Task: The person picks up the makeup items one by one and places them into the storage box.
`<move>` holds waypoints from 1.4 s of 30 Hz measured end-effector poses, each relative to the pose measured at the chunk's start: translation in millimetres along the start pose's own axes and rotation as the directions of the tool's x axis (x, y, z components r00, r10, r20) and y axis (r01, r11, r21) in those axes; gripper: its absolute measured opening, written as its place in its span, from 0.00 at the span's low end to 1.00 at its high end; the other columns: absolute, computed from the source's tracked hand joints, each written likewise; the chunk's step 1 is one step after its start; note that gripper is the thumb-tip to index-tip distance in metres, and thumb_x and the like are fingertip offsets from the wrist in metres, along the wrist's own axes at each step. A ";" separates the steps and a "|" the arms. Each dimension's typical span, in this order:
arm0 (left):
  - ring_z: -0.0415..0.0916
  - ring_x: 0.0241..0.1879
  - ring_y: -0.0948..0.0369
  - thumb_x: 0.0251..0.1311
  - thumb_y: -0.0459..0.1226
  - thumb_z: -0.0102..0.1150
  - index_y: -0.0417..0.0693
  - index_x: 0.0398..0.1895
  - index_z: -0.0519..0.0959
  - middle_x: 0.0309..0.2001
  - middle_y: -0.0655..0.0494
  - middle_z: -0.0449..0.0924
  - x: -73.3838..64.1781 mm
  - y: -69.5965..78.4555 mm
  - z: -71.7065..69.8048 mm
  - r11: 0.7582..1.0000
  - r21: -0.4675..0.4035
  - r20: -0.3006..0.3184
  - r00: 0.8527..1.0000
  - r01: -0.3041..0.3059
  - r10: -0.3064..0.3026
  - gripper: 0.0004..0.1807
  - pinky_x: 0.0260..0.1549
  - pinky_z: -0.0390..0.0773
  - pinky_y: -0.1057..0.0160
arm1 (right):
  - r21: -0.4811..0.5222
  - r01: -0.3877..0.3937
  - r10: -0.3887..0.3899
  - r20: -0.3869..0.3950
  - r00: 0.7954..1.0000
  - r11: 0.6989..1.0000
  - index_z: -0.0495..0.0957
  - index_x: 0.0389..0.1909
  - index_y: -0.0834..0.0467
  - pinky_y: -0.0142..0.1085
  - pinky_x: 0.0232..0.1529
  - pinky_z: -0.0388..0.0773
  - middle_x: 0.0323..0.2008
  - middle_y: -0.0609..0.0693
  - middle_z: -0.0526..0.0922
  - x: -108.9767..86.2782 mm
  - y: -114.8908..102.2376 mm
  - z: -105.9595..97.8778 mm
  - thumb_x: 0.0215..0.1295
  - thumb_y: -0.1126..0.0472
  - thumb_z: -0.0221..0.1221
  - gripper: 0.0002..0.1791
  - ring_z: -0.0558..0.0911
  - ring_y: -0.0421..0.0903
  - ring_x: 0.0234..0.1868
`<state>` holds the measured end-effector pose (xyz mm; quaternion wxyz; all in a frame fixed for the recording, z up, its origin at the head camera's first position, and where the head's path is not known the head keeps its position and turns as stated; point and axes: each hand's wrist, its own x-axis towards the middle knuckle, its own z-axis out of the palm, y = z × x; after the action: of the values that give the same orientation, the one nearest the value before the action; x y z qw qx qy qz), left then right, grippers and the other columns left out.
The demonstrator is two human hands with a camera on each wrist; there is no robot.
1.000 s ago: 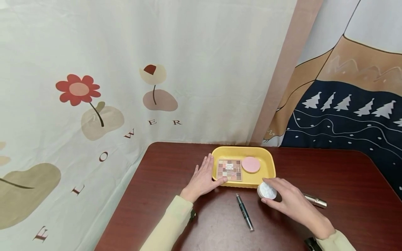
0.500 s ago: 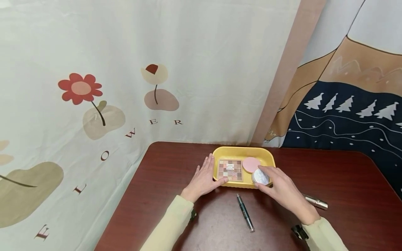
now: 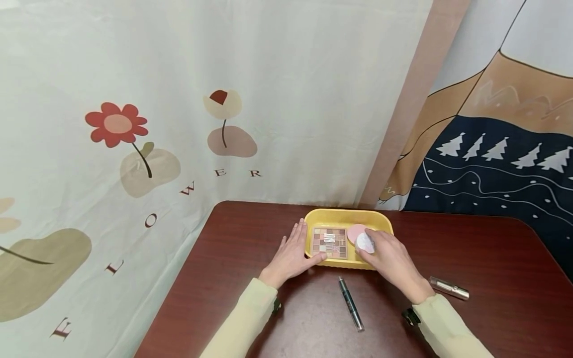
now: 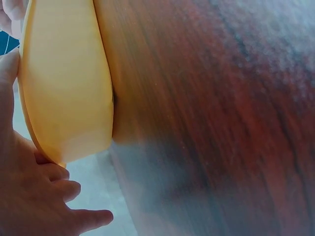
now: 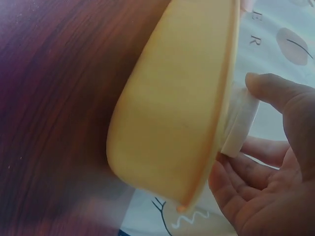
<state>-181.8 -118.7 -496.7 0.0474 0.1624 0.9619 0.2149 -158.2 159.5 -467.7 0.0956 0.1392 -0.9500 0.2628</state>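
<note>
A round white container (image 3: 365,243) is pinched by the right hand (image 3: 392,258), its rim clamped between thumb and fingers, with the palm to its right and near side. It is held above the right part of a yellow tray (image 3: 344,215), and in the head view the near right edge of a pink disc (image 3: 356,232) is overlapped by it. A palette (image 3: 330,243) is seen lying in the left part of the tray. The tray's left end is touched by the left hand (image 3: 292,254), whose fingers are extended, with the thumb set apart along the near rim.

On the bench (image 3: 250,233), a dark pen-like tube (image 3: 351,304) is placed nearer than the tray, and a silver tube (image 3: 449,288) to the right of the right hand.

The container's right side is covered by the fingers, and in the right wrist view its lower part is hidden behind the tray wall. Whether the disc is touched by it cannot be told. Both sleeves are cut off at the near edge.
</note>
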 end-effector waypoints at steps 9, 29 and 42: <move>0.39 0.82 0.51 0.65 0.69 0.54 0.40 0.84 0.41 0.84 0.46 0.38 -0.4 1.4 -0.6 1.000 -0.016 -0.002 1.000 0.000 0.000 0.61 0.73 0.54 0.37 | 0.003 0.002 -0.002 0.076 0.997 1.000 0.81 0.54 0.70 0.48 0.41 0.80 0.43 0.59 0.84 13.9 0.6 11.9 0.58 0.59 0.70 0.26 0.78 0.51 0.37; 0.40 0.82 0.50 0.65 0.70 0.53 0.40 0.84 0.40 0.84 0.47 0.37 -1.1 1.7 -0.4 1.000 -0.008 0.005 1.000 0.004 -0.004 0.62 0.73 0.55 0.38 | -0.079 -0.182 0.198 0.419 0.886 0.980 0.77 0.43 0.70 0.42 0.37 0.73 0.30 0.54 0.75 34.1 -6.6 5.7 0.59 0.49 0.73 0.28 0.74 0.50 0.32; 0.39 0.82 0.51 0.65 0.70 0.53 0.40 0.84 0.40 0.84 0.49 0.35 -1.6 0.8 0.6 1.000 -0.012 0.005 1.000 0.006 -0.006 0.61 0.74 0.55 0.38 | -0.128 -0.252 0.282 0.454 0.845 0.959 0.71 0.57 0.77 0.46 0.45 0.77 0.39 0.61 0.80 41.7 -7.2 13.6 0.59 0.46 0.74 0.42 0.76 0.53 0.38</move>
<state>-179.9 -118.3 -496.9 0.0513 0.1596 0.9609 0.2202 -196.8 137.6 -465.2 -0.1694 0.0617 -0.9627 0.2019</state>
